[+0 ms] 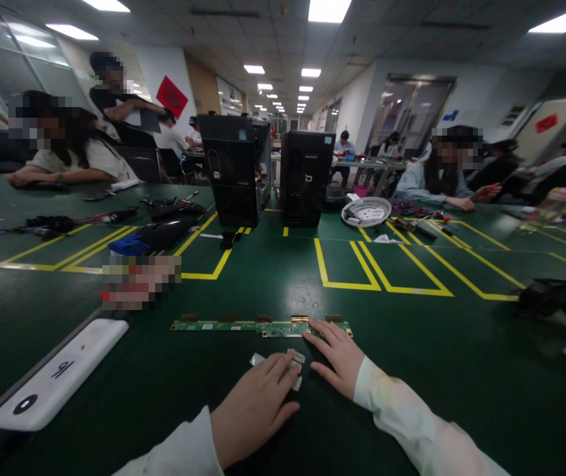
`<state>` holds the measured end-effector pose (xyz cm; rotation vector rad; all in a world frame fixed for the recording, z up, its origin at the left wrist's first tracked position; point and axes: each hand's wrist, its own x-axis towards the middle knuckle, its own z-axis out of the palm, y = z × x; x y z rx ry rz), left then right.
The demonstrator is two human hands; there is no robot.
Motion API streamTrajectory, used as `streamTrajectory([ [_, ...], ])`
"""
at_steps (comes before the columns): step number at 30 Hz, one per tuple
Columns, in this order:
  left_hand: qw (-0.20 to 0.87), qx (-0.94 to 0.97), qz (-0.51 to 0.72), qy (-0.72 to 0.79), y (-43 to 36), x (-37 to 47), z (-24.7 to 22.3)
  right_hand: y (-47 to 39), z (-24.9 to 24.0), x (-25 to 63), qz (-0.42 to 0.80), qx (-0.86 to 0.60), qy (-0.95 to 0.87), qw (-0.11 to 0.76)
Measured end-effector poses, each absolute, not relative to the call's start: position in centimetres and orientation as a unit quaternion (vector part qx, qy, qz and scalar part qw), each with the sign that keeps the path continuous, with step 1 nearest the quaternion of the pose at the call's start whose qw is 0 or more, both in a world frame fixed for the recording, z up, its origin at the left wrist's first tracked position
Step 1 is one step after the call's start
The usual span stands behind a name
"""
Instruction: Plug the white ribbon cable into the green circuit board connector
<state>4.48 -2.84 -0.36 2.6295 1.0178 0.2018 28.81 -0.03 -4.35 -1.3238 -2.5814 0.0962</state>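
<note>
Head camera: a slim green circuit board strip [236, 327] lies flat on a dark green table [412, 370], its long axis running left to right across the wearer's front, narrow ends pointing sideways and brown film tabs [264, 318] lining the far edge. The right hand [340, 354], fingers spread and thumb apart, touches the strip toward its right end without a grasp. The left hand [256, 406], fingers close together and slightly bent, partly covers small translucent pieces [297, 383] nearer the wearer; whether it pinches them cannot be told. Beyond, right of two black computer towers [307, 178], a round white plastic basket [345, 215] holds white items [369, 215] too small to identify.
</note>
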Motion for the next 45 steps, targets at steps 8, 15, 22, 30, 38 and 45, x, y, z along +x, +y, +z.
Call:
streamTrajectory([
  [8,0.079,0.903,0.048,0.419,-3.0,7.1,-0.6,0.0,-4.7,28.9,0.035,-0.451,-0.883,0.127],
  [15,0.074,0.892,0.044,0.443,-3.7,7.9,-0.5,-0.1,-4.9,28.9,0.025,-0.452,-0.88,0.146],
  [22,0.068,0.89,0.067,0.445,-3.6,8.0,-0.6,-0.2,-4.8,28.9,0.029,-0.452,-0.881,0.14],
  [30,0.067,0.895,0.079,0.434,-3.5,7.7,-0.9,-0.3,-4.5,28.9,0.028,-0.452,-0.881,0.138],
  [38,0.076,0.896,0.07,0.433,-3.6,7.6,-1.1,-0.3,-4.6,28.8,0.028,-0.453,-0.88,0.139],
  [45,0.05,0.894,0.109,0.431,-3.5,7.6,-2.0,-0.3,-4.4,28.7,0.032,-0.453,-0.88,0.141],
])
